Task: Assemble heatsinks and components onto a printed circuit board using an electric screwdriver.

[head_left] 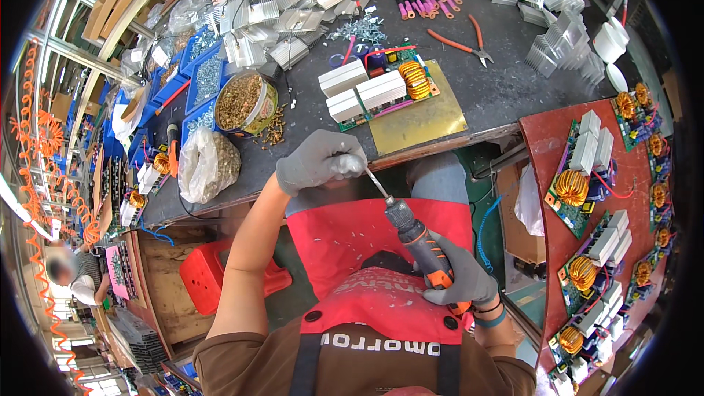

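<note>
My right hand (469, 279), in a grey glove, is wrapped round a black and orange power drill (419, 238) held over my lap. Its long driver bit (377, 183) points up toward my left hand (314, 163). That hand, gloved too, is closed with its fingertips pinched at the bit's tip; anything small in them is hidden. Beyond, at the table's front edge, a circuit board (381, 99) with silver heatsinks and a copper-wound coil (415, 79) lies partly on a yellowish plate (433, 114).
A tub of brass-coloured screws (248, 103), a plastic bag (209, 165) and blue bins (207, 77) stand left. Heatsinks (271, 18), loose screws (359, 29) and red-handled pliers (469, 44) lie farther back. Finished-looking boards (572, 187) cover a red-brown surface at right. A red stool (209, 279) is below.
</note>
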`<state>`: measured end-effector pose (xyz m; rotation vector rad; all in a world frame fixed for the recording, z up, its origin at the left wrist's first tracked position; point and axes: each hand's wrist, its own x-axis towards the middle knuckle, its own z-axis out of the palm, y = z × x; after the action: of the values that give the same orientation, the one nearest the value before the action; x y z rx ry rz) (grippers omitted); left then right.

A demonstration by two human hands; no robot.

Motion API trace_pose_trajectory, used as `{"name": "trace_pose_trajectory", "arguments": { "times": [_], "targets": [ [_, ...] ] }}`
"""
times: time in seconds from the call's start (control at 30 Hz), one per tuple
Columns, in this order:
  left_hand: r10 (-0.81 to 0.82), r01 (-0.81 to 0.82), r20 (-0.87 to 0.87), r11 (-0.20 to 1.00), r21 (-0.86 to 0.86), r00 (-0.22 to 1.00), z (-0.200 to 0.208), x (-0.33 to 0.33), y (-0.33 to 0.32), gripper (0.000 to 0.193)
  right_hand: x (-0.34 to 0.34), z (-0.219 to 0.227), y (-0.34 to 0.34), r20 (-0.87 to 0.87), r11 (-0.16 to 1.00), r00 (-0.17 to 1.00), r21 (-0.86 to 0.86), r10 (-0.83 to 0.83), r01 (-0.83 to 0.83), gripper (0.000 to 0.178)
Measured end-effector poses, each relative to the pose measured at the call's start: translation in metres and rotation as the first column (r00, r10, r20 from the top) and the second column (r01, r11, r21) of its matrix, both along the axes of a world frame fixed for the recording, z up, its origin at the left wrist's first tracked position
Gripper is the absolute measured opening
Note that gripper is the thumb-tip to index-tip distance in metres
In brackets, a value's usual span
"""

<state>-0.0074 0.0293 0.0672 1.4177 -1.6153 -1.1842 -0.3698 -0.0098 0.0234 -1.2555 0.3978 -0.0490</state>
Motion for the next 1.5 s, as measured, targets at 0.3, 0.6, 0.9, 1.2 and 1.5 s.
{"name": "trace_pose_trajectory", "arguments": {
  "times": [0.3,0.6,0.9,1.2,1.5],
  "targets": [
    [0.172,-0.167,-0.131,0.985,0.048,0.976,0.001,0.000,0.001,0.045,0.000,0.000,-0.003,0.021,0.999,0.999,-0.016,0.038,-0.038,0.095],
    [0.078,-0.072,-0.119,0.996,0.050,0.990,0.008,-0.001,-0.001,0.038,-0.001,-0.002,-0.004,0.013,0.998,0.998,-0.028,0.054,-0.053,0.103],
    [0.081,-0.086,0.036,0.984,0.158,0.996,0.019,-0.002,-0.005,0.031,-0.002,0.007,-0.004,-0.057,0.962,0.998,-0.270,0.037,-0.051,0.101],
    [0.049,-0.065,0.111,0.987,0.149,0.993,0.020,-0.006,-0.010,0.035,-0.003,0.026,-0.004,-0.082,0.903,0.997,-0.428,-0.002,-0.033,0.098],
    [-0.231,0.161,0.207,0.938,0.307,0.951,0.028,0.008,-0.023,0.031,-0.008,-0.001,-0.011,-0.079,0.945,0.992,-0.305,0.101,-0.120,0.101]
  ]
}}
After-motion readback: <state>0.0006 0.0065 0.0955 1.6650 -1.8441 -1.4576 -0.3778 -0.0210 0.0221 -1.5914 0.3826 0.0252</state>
